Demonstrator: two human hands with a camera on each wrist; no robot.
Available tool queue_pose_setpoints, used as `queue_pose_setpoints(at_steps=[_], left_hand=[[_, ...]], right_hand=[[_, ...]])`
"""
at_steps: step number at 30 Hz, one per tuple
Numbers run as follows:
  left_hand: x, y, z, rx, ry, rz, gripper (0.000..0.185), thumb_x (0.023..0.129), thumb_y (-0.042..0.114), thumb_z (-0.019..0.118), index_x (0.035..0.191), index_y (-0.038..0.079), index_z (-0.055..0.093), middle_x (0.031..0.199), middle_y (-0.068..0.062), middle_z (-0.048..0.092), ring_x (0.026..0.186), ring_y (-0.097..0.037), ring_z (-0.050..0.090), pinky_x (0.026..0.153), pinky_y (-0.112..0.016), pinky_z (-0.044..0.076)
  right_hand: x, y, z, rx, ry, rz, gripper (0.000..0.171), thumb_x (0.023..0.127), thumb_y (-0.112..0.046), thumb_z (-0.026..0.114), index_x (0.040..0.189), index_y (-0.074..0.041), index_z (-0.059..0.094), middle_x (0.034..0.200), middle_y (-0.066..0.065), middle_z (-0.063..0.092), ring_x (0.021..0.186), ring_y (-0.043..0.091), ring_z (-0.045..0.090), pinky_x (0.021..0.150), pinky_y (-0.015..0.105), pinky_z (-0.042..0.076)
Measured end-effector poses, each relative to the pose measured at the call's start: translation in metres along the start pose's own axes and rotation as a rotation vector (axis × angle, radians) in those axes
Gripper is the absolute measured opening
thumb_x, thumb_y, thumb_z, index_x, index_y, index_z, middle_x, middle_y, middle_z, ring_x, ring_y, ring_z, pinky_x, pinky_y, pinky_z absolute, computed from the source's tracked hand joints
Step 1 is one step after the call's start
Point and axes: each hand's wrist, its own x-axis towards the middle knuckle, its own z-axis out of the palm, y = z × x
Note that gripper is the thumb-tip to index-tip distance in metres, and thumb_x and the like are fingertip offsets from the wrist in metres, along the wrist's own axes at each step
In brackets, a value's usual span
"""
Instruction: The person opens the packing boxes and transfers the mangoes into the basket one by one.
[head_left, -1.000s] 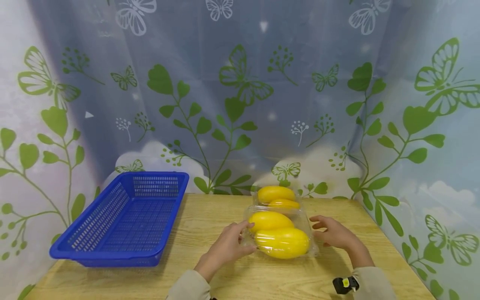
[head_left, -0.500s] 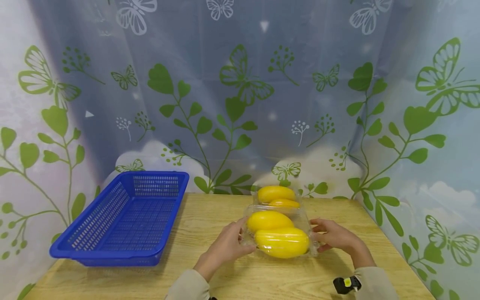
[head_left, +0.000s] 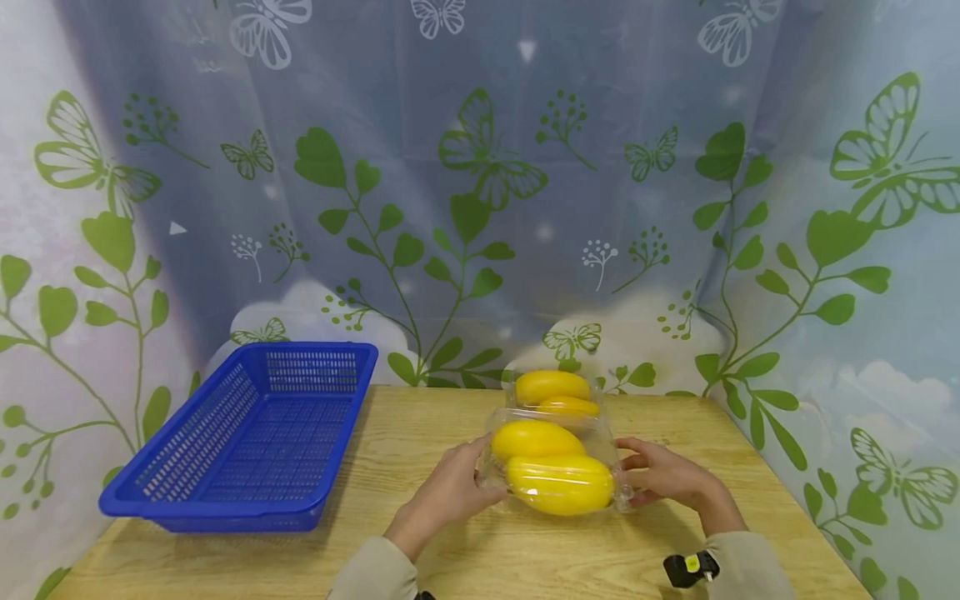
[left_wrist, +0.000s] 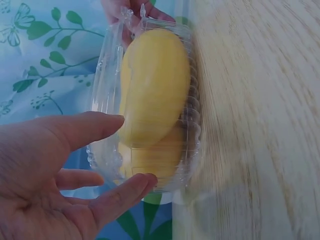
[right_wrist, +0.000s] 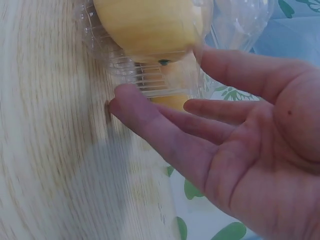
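A clear plastic clamshell box [head_left: 592, 427] holds two smooth yellow oval fruits, the nearer fruit [head_left: 561, 485] lying beside the other fruit [head_left: 536, 440]. My left hand [head_left: 448, 492] is at the box's left end, thumb and fingers spread and fairly straight against the plastic in the left wrist view. On the opposite end, my right hand [head_left: 670, 477] touches the plastic with extended fingers. The right wrist view shows its thumb [right_wrist: 235, 65] along the box side. Part of the left hand's fingers is hidden behind the box.
Just behind stands a second clear box with yellow fruits [head_left: 552, 387] near the back edge of the wooden table [head_left: 435, 417]. A blue perforated plastic basket [head_left: 277, 450] stands at the left. A patterned curtain [head_left: 480, 250] hangs behind the table.
The right hand has come in from slightly apart to touch the box's right end. The front box and its fruits have shifted a little to the left.
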Motion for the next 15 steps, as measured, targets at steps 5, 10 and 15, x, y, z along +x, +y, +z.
queue_pose_setpoints(at_steps=[5, 10, 15], left_hand=[[-0.001, 0.004, 0.0, 0.045, 0.031, 0.015, 0.08, 0.084, 0.018, 0.083, 0.152, -0.002, 0.046, 0.139, -0.024, 0.06, 0.091, -0.02, 0.061, 0.081, -0.038, 0.059], [-0.001, 0.008, 0.002, 0.114, 0.071, 0.047, 0.074, 0.08, 0.014, 0.083, 0.147, 0.0, 0.053, 0.14, -0.022, 0.061, 0.118, -0.038, 0.063, 0.099, -0.051, 0.057], [-0.002, 0.011, 0.003, 0.148, 0.086, 0.065, 0.068, 0.077, 0.009, 0.081, 0.141, 0.0, 0.059, 0.139, -0.022, 0.059, 0.119, -0.038, 0.064, 0.097, -0.049, 0.059]], right_hand=[[0.003, 0.004, -0.001, 0.053, -0.036, -0.029, 0.079, 0.103, -0.017, 0.062, 0.158, 0.012, 0.012, 0.139, 0.035, 0.052, 0.1, 0.021, 0.068, 0.083, 0.04, 0.063], [0.004, 0.005, -0.001, 0.094, -0.07, -0.04, 0.075, 0.104, -0.017, 0.06, 0.155, 0.011, 0.014, 0.14, 0.034, 0.051, 0.1, 0.022, 0.068, 0.082, 0.04, 0.064], [0.005, 0.004, 0.0, 0.119, -0.089, -0.044, 0.075, 0.102, -0.015, 0.063, 0.153, 0.01, 0.014, 0.146, 0.04, 0.042, 0.102, 0.023, 0.068, 0.082, 0.041, 0.064]])
